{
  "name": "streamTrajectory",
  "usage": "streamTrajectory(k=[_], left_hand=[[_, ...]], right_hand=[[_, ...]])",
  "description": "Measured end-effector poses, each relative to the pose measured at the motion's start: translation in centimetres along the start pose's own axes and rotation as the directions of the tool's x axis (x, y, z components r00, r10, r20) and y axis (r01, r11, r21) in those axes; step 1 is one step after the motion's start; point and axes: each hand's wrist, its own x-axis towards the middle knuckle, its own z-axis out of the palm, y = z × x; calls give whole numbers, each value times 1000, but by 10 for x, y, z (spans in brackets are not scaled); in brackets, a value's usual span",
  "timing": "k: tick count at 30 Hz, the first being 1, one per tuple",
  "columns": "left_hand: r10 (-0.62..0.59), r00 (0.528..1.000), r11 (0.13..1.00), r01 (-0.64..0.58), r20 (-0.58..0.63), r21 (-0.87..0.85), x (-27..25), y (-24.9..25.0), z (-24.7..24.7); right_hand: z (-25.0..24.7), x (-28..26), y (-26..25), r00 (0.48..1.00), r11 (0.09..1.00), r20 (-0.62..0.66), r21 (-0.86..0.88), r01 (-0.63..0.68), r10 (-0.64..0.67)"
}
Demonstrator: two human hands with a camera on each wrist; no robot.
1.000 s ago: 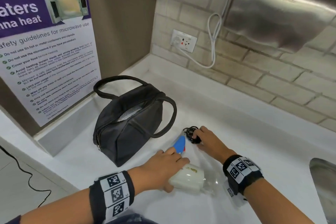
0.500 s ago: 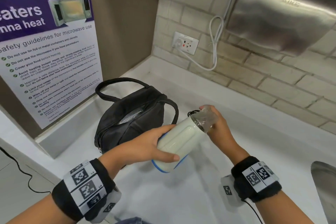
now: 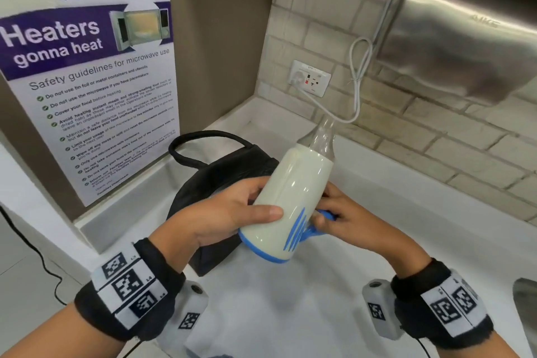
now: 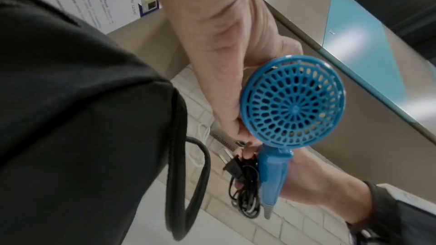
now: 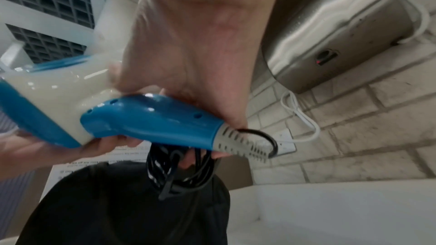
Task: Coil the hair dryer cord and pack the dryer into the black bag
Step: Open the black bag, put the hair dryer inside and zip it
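Observation:
The cream hair dryer (image 3: 293, 200) with blue trim is held in the air above the white counter, its clear nozzle tilted up and away. My left hand (image 3: 232, 212) grips its body. My right hand (image 3: 340, 216) holds the folded blue handle (image 5: 153, 118) together with the coiled black cord (image 5: 179, 169). In the left wrist view the blue rear grille (image 4: 292, 100) faces the camera, and the plug (image 4: 232, 170) and cord coil (image 4: 245, 198) hang beside the handle. The black bag (image 3: 220, 171) stands just behind and below the dryer, its opening mostly hidden.
A microwave safety poster (image 3: 90, 90) leans on the left wall. A wall socket (image 3: 311, 81) with a white cable (image 3: 359, 75) sits on the brick wall under a steel hand dryer (image 3: 465, 41). A sink edge (image 3: 526, 308) shows at the right.
Both hands lifted the dryer and its coiled cord off the counter. The dryer then turned more upright, and my right hand moved from near the nozzle to the handle.

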Motion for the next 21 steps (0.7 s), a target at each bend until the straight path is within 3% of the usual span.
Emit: streamTrajectory(k=[3,5,7,9,10,11,12,13,15,16,18,21], left_hand=[[32,999,999,-33,16,13,-1,9,-5],[52,999,999,-52,0,9,-3,14,-8],[122,987,992,-122,-106,12,-2,18,-12],[273,920,951,-214,-282,221,-2,22,-19],[381,847,879,-206,-371,431,-4,22,-26],[494,763,749,-130,-416,650,-5,20,-35],[568,710,592,-1,-416,806,-8,14,-48],[577,704,471,129,-415,873,-12,9,-57],[469,754,369,306,-460,878,-16,-7,-77],[409,769,390,339,-491,856,-17,-14,-83],[370,739,529,330,-562,782,-20,-22,-84],[379,731,717,156,-568,680,-28,-23,-83]], right_hand=[[-8,2,-14,996,995,79,-95,-20,28],[-12,7,-23,999,988,20,-152,-37,40],[-17,13,-30,995,968,-93,-247,-49,26],[-23,21,-38,975,879,-222,-468,-92,-17],[-27,24,-43,959,808,-278,-576,-124,-51],[-29,28,-48,943,736,-321,-660,-152,-93],[-30,33,-52,926,671,-350,-721,-171,-140],[-30,38,-56,911,614,-370,-767,-188,-184],[-28,53,-60,882,518,-398,-825,-225,-251],[-24,61,-61,871,466,-402,-851,-241,-283],[-12,77,-67,859,350,-373,-903,-250,-349],[10,96,-75,870,254,-269,-952,-173,-414]])
